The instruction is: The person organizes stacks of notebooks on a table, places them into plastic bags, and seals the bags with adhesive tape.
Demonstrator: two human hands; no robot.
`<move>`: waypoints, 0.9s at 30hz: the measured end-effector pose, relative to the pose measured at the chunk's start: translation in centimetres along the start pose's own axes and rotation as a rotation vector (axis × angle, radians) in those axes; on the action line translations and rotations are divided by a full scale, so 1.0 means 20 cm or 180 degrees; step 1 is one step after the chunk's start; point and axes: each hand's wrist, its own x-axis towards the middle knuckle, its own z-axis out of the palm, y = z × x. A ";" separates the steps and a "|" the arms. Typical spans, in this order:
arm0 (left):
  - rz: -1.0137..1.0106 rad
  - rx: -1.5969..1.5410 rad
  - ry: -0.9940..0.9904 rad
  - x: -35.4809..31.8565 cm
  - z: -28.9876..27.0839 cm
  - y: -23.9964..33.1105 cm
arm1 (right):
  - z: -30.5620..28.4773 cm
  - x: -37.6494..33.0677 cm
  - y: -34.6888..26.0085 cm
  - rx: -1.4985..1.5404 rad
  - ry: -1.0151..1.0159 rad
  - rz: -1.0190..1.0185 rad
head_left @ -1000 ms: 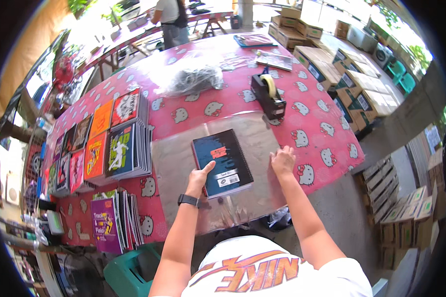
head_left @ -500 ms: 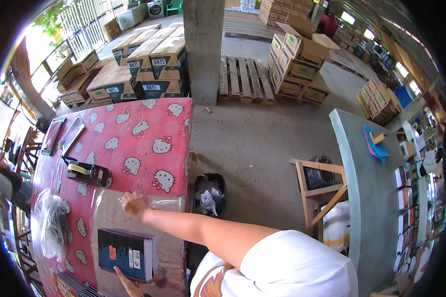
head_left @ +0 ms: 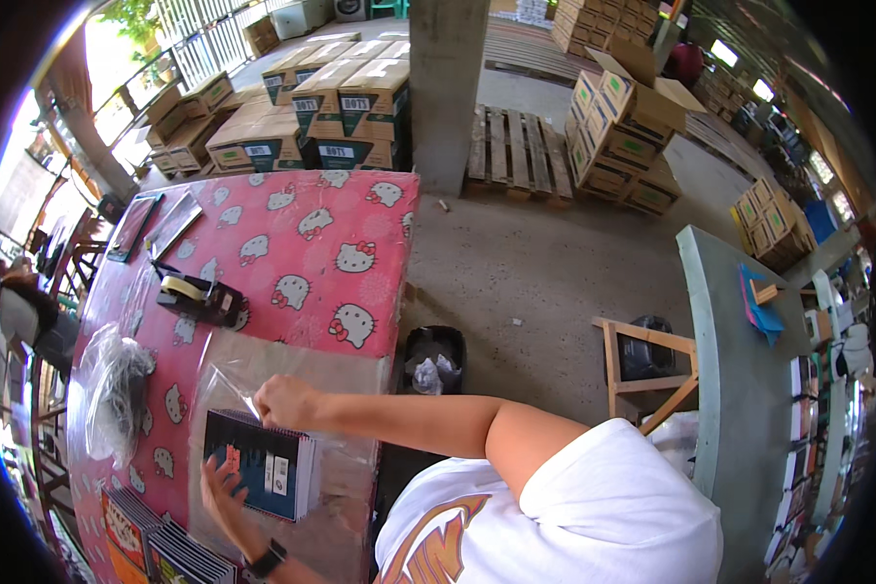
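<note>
A dark spiral notebook (head_left: 263, 465), perhaps the top one of a small stack, lies on a clear plastic sheet (head_left: 346, 482) over a brownish patch of the table. My right hand (head_left: 288, 401) is closed at the notebook's far edge, pinching a corner of the clear plastic, which stretches taut toward the left. Fingers spread, my left hand (head_left: 224, 494) hovers at the notebook's near left edge and holds nothing; a black watch is on that wrist. Whether its fingertips touch the cover, I cannot tell.
The table (head_left: 297, 248) has a pink cartoon-cat cover. Left of the notebook are a tape dispenser (head_left: 200, 297), crumpled clear plastic (head_left: 115, 394) and more spiral notebooks (head_left: 170, 540). A black bin (head_left: 435, 358) stands on the floor beside the table. Stacked cartons (head_left: 350, 102) rise beyond it.
My right hand has closed on the plastic and drawn it nearer, over the notebook's far edge. My left hand has come further in, its fingers spreading. The whole view has shifted.
</note>
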 end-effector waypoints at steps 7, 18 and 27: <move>0.0132 0.0401 -0.0374 0.46 0.20 -0.06 | 0.26 -0.25 -0.22 -0.0757 -0.0479 -0.1218; -0.0275 0.1180 0.1519 0.09 0.02 -0.22 | 0.32 -0.46 -0.18 -0.1573 -0.0753 -0.1943; -0.0689 0.0734 0.1473 -0.09 0.13 -0.31 | 0.28 0.16 0.14 0.0302 -0.0058 -0.0054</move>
